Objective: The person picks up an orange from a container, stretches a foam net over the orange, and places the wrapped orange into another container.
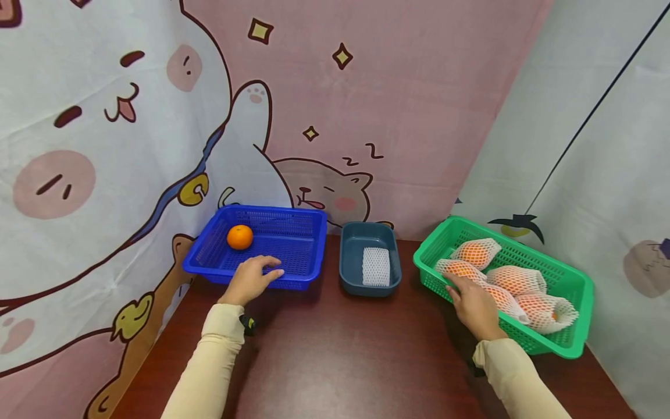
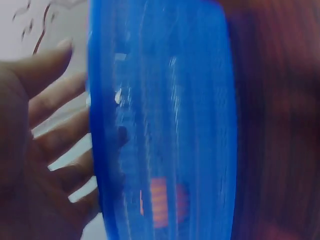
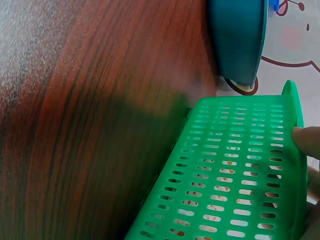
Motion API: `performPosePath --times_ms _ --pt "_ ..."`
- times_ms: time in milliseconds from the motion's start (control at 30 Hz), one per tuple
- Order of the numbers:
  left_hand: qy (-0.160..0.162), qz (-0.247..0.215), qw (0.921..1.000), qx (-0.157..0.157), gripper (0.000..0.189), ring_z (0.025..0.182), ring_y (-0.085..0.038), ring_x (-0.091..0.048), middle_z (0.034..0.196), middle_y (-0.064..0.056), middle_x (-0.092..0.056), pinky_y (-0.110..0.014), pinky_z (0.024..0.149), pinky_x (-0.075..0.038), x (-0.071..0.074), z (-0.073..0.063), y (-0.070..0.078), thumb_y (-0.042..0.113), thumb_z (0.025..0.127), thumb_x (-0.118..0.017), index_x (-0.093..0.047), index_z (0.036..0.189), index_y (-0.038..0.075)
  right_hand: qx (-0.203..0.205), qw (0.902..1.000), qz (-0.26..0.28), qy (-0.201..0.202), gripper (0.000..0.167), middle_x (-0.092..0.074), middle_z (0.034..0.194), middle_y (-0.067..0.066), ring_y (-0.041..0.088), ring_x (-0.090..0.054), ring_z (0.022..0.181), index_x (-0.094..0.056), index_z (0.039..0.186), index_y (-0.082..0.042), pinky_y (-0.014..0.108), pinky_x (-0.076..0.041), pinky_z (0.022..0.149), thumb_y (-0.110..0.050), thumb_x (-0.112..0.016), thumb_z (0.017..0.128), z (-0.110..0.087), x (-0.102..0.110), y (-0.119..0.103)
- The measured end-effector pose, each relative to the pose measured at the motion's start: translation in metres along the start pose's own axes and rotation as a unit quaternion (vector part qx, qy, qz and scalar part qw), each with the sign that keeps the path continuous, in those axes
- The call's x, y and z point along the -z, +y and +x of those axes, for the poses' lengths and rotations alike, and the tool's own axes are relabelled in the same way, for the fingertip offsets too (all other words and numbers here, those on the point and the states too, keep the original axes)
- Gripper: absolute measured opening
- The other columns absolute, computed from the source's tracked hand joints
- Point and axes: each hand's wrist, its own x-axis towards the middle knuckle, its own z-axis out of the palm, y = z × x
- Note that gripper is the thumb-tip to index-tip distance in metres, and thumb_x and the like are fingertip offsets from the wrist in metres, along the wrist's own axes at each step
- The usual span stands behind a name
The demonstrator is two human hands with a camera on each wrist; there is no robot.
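Note:
In the head view my left hand [image 1: 250,280] is over the near rim of the blue basket [image 1: 285,235], fingers loosely extended and holding nothing. A bare orange [image 1: 240,237] lies in that basket, beyond the hand. The left wrist view shows the spread fingers [image 2: 60,100] beside the basket's wall, blurred. My right hand [image 1: 476,308] reaches over the near rim of the green basket [image 1: 567,276], its fingertips at an orange in a white foam net [image 1: 460,270]. In the right wrist view the thumb [image 3: 309,140] is at the rim; the other fingers are mostly hidden.
Between the baskets stands a small grey-blue bin [image 1: 351,273] with an empty white foam net [image 1: 376,266] in it. Several more netted oranges [image 1: 515,280] fill the green basket. All stand on a dark brown table [image 1: 356,355] before a printed cloth [image 1: 408,116].

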Motion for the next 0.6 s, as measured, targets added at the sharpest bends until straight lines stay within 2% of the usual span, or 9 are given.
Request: performPosePath --times_ms 133,233,367,600 --pt "-0.015 0.017 0.9991 0.036 0.037 0.111 -0.035 -0.058 0.117 -0.01 -0.067 -0.061 0.1 -0.03 0.019 -0.01 -0.022 0.034 0.088 -0.072 -0.07 0.117 0.011 0.007 1.0 -0.001 0.005 0.04 -0.066 0.115 0.02 0.04 -0.065 0.089 -0.063 0.127 -0.012 0.051 -0.048 0.055 -0.013 -0.07 0.087 0.001 0.0 0.0" --pt "-0.022 0.029 0.9988 0.033 0.038 0.112 -0.037 -0.057 0.115 -0.011 -0.067 -0.063 0.101 -0.027 0.027 -0.015 -0.032 0.032 0.086 -0.075 -0.07 0.116 0.009 0.005 1.0 -0.002 0.007 0.04 -0.066 0.116 0.02 0.04 -0.065 0.091 -0.063 0.127 -0.013 0.052 -0.048 0.056 -0.014 -0.07 0.088 0.0 0.001 0.0" --pt "-0.019 0.055 0.9983 0.006 0.032 0.107 -0.037 -0.06 0.109 -0.01 -0.069 -0.061 0.098 -0.032 0.027 -0.018 -0.04 0.031 0.086 -0.074 -0.073 0.11 0.01 0.0 1.0 -0.005 0.008 0.041 -0.066 0.116 0.02 0.041 -0.064 0.091 -0.063 0.127 -0.013 0.052 -0.048 0.056 -0.013 -0.071 0.087 0.0 0.001 0.001" --pt "0.027 0.076 0.9967 -0.005 0.026 0.099 -0.034 -0.062 0.101 -0.007 -0.071 -0.058 0.091 -0.037 0.019 -0.022 -0.041 0.032 0.085 -0.075 -0.076 0.103 0.013 -0.002 1.0 -0.006 0.002 0.04 -0.065 0.116 0.021 0.042 -0.064 0.09 -0.062 0.128 -0.013 0.053 -0.048 0.057 -0.014 -0.07 0.088 0.0 -0.001 0.0"
